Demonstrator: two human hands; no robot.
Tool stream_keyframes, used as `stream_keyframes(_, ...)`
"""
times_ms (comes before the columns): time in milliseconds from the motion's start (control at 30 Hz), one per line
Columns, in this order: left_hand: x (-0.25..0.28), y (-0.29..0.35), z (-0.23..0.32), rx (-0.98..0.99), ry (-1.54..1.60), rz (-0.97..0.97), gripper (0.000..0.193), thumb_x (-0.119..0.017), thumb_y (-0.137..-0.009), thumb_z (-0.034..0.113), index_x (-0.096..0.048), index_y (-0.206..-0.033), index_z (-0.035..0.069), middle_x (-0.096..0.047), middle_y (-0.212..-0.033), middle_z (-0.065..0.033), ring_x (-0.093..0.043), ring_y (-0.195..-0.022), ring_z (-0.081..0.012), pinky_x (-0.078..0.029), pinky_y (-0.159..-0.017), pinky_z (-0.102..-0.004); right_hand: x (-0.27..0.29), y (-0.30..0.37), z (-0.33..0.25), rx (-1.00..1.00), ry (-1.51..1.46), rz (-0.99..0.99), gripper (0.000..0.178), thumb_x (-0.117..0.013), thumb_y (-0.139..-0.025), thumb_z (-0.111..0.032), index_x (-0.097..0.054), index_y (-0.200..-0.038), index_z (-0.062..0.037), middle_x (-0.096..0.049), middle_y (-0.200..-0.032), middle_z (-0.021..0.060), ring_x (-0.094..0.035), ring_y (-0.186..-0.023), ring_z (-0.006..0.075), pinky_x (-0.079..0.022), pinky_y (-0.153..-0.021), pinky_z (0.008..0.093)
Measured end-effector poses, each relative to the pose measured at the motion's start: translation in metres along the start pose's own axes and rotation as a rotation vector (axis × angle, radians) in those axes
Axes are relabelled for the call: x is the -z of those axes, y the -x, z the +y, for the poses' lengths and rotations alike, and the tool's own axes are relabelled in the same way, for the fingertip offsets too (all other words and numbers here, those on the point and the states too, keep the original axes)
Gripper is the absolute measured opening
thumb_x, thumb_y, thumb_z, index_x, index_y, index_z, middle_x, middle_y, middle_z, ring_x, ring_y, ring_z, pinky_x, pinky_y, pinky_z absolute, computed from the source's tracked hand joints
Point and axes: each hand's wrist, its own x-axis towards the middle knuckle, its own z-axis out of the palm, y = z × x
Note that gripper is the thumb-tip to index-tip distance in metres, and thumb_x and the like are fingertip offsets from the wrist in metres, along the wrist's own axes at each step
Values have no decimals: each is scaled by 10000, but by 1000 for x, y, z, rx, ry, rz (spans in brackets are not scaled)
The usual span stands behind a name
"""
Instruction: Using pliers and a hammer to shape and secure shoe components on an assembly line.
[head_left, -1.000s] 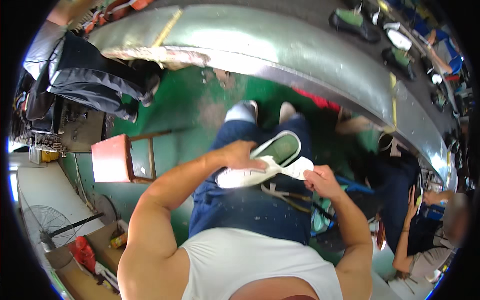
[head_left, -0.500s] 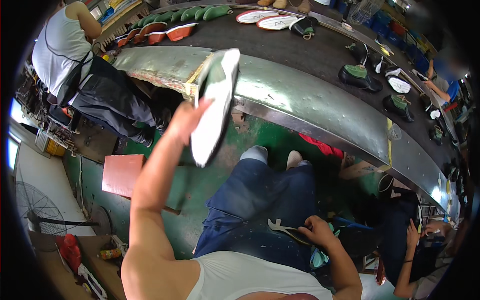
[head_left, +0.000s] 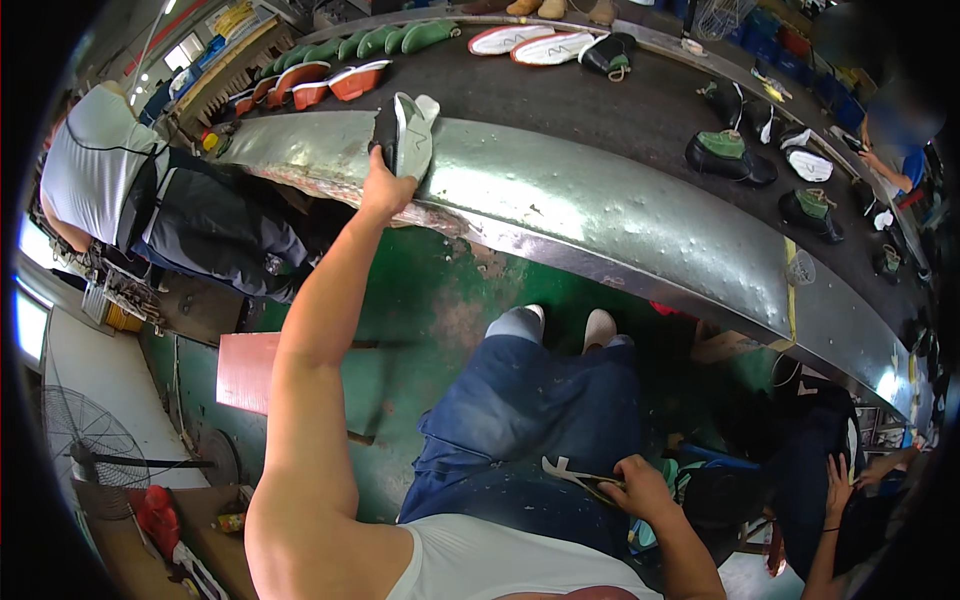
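My left hand (head_left: 388, 188) is closed around the lower end of a shoe (head_left: 408, 140) with a dark upper and a pale sole. The shoe is over the metal ledge of the conveyor bench, tipped so its sole shows. Whether it touches the ledge I cannot tell. Low by my thigh, my right hand (head_left: 640, 487) grips pincers (head_left: 577, 474) with a hammer-like metal head; the fingers hide part of the handles.
The bright metal ledge (head_left: 600, 215) borders a dark conveyor belt (head_left: 560, 95). Orange shoe parts (head_left: 358, 80), green lasts (head_left: 432, 37), white soles (head_left: 553, 48) and a black-green shoe (head_left: 728, 158) lie on it. A co-worker (head_left: 105, 170) stands left; a fan (head_left: 95, 440) and pink box (head_left: 247, 372) are nearby.
My left hand has carried the shoe forward and slightly left, from near the ledge's front edge to over the ledge, turning it. My right hand keeps the pincers in almost the same place.
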Motion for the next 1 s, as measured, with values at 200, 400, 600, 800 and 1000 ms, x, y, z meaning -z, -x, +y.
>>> stream_keyframes(200,8,-43,-38,203,717,-79,618,-730,-902,375,-529,-1270,-79,-644,-1078,-167,-690,-799,-279,-566,-551,-356,7,-28,13,-85,-43,-238,400,-678,-923,-411,-618,-1082,-49,-657,-894,159,-676,-811,345,-532,-723,434)
stream_keyframes(400,40,-67,-55,94,411,146,552,-706,-919,367,-596,-1200,-97,-687,-996,-196,-694,-789,-314,-575,-662,-382,52,-61,55,-276,-1607,-693,589,-721,-893,-442,-507,-1264,-39,-527,-788,2,-472,-632,83,-379,-545,248)
stream_keyframes(600,15,-74,-32,-682,-424,628,589,-743,-886,242,-527,-1333,-75,-592,-1280,-288,-559,-1229,-406,-391,-1097,-465,177,-147,8,281,-1443,-320,678,-834,-758,-266,-464,-1278,-36,-545,-879,39,-517,-762,106,-426,-664,260)
stream_keyframes(800,-72,-104,97,-264,463,-240,593,-680,-951,306,-486,-1388,-45,-603,-1326,-197,-573,-1237,-307,-446,-1044,-411,300,-272,-4,454,39,421,496,-719,-780,-197,-529,-1207,-31,-639,-1043,154,-645,-960,301,-522,-824,411)
stream_keyframes(1000,-251,-183,218,93,846,-662,782,-593,-1005,364,-208,-1536,-61,-358,-1542,-276,-452,-1372,-396,-431,-1109,-479,303,-335,50,399,176,683,494,-760,-736,-251,-568,-1142,-43,-632,-1086,147,-641,-963,345,-536,-789,443)
